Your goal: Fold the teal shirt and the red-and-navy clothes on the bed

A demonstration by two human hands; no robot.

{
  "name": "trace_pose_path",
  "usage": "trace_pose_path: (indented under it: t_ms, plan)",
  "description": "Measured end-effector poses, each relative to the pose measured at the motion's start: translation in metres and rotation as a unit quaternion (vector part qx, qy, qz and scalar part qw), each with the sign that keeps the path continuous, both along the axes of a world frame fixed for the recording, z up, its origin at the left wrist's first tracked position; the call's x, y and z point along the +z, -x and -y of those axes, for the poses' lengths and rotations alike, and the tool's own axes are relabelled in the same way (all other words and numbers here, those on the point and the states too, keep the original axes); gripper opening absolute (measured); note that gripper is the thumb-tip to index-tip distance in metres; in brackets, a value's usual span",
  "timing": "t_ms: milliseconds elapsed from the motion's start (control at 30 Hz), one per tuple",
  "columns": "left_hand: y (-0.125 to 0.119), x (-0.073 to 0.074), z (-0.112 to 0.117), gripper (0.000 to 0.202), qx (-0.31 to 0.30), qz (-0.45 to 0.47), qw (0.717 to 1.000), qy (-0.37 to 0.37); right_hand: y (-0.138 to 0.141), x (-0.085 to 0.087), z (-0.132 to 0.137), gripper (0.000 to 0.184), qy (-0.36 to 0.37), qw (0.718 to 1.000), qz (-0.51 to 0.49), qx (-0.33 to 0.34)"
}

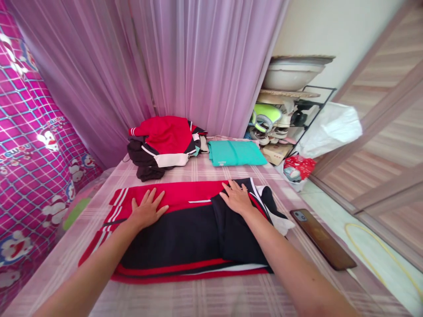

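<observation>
A red and dark navy jacket [185,237] with white trim lies partly folded on the checked cloth in front of me. Its striped red cuffs point to the left, and a white and dark part sticks out at the right end. My left hand [147,210] rests on the red band near the cuffs, fingers spread flat. On the upper right part, where red meets navy, my right hand [237,197] lies flat with its fingers apart. Neither hand grips the fabric. The underside of the jacket is hidden.
Behind the jacket sit a heap of red and dark clothes [168,136] and a folded turquoise garment [236,152]. A phone [322,237] with a cable lies at the right edge. Beyond are a shoe rack [307,127], bags and a purple curtain [185,66].
</observation>
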State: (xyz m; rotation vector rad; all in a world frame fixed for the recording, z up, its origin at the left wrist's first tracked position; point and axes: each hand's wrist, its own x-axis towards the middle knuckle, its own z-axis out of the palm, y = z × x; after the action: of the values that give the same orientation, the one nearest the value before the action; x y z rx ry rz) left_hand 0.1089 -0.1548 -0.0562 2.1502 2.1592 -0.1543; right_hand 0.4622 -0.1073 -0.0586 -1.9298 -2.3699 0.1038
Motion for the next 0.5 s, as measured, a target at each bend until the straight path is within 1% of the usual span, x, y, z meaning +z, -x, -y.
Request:
trace_pose_path:
  t_ms: [67, 100, 167, 233, 333, 400, 500]
  plan:
    - [-0.003, -0.007, 0.003, 0.066, 0.007, 0.005, 1.000, 0.017, 0.000, -0.002, 0.005, 0.058, 0.032, 0.999, 0.001, 0.000]
    - [-0.002, -0.008, 0.003, 0.067, 0.005, 0.008, 1.000, 0.020, -0.004, 0.000, 0.006, 0.057, 0.033, 0.999, -0.006, 0.005]
    - [0.002, -0.008, 0.002, 0.068, 0.001, 0.014, 1.000, 0.026, -0.018, 0.011, 0.006, 0.055, 0.015, 1.000, -0.025, 0.007]
    - [0.005, -0.006, 0.000, 0.068, -0.001, 0.021, 1.000, 0.023, -0.036, 0.023, 0.007, 0.052, 0.004, 0.999, -0.021, -0.028]
    - [0.006, -0.004, -0.001, 0.065, 0.000, 0.028, 1.000, 0.003, -0.060, 0.036, 0.017, 0.050, 0.027, 0.994, 0.027, -0.098]
    - [0.003, -0.003, 0.000, 0.063, 0.002, 0.030, 1.000, -0.008, -0.070, 0.039, 0.024, 0.049, 0.047, 0.992, 0.041, -0.113]
    - [-0.008, 0.003, 0.005, 0.059, 0.005, 0.036, 0.999, -0.035, -0.078, 0.040, 0.031, 0.034, 0.056, 0.991, -0.009, -0.123]
